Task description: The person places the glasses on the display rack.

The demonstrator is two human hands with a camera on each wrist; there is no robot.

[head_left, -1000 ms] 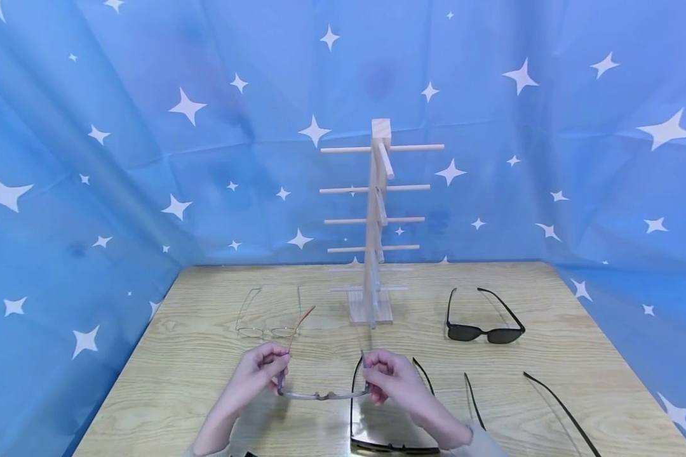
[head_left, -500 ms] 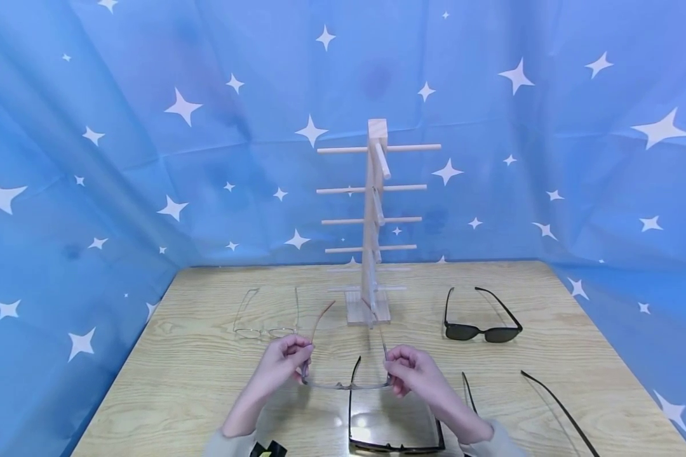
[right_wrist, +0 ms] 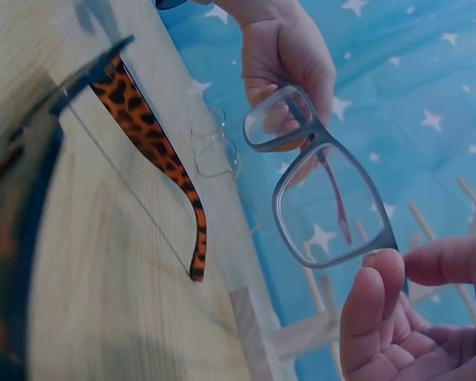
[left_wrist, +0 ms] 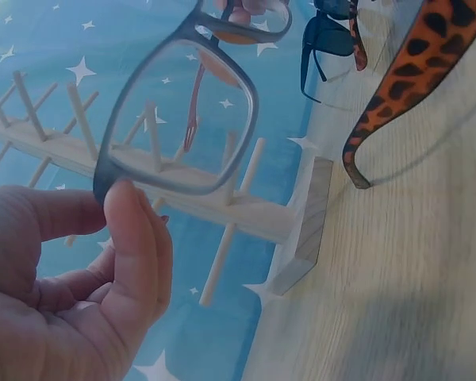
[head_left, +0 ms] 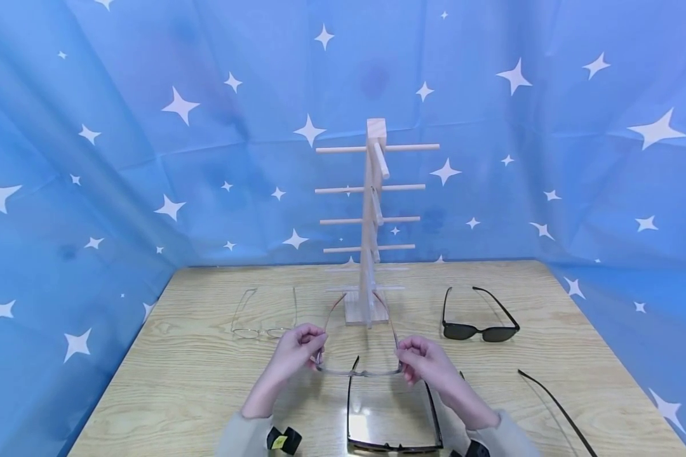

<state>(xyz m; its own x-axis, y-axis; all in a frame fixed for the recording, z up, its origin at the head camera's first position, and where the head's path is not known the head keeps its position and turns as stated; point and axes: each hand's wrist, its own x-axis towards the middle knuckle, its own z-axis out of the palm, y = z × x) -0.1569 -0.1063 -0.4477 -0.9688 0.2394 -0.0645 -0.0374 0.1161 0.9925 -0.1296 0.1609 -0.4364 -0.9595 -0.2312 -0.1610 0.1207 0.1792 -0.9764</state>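
"So, where are the clear-lensed eyeglasses with the grey frame and reddish-brown temple tips (head_left: 364, 373)?"

"At the lower middle of the head view, held above the pale wood-grain table (head_left: 148, 381). Both temples are unfolded and point up the frame, toward the pale wooden peg stand (head_left: 368, 216)."

"And the grip?"

"Narrow on both sides. The left hand (head_left: 297, 350) pinches one outer corner of the front, beside the hinge; the right hand (head_left: 429, 365) pinches the opposite corner. In both wrist views, the fingertips sit at the end of the rim."

"How would you expect them to handle?"

"Light, I'd judge, and fairly stiff across the front, with a little spring in the temples. The frame looks smooth, so a loose pinch could let it twist. Hinges and lenses are probably the delicate parts."

"Where would you take hold, then?"

"Just where those hands have it: the two end corners, with even pressure, keeping off the lenses and not forcing the temples apart."

"What else is near?"

"The black thick-framed glasses (head_left: 396, 448) lie at bottom middle. The black sunglasses with dark lenses (head_left: 480, 332) rest right of centre, and the thin wire-rimmed glasses (head_left: 262, 331) left of centre, near the left hand."
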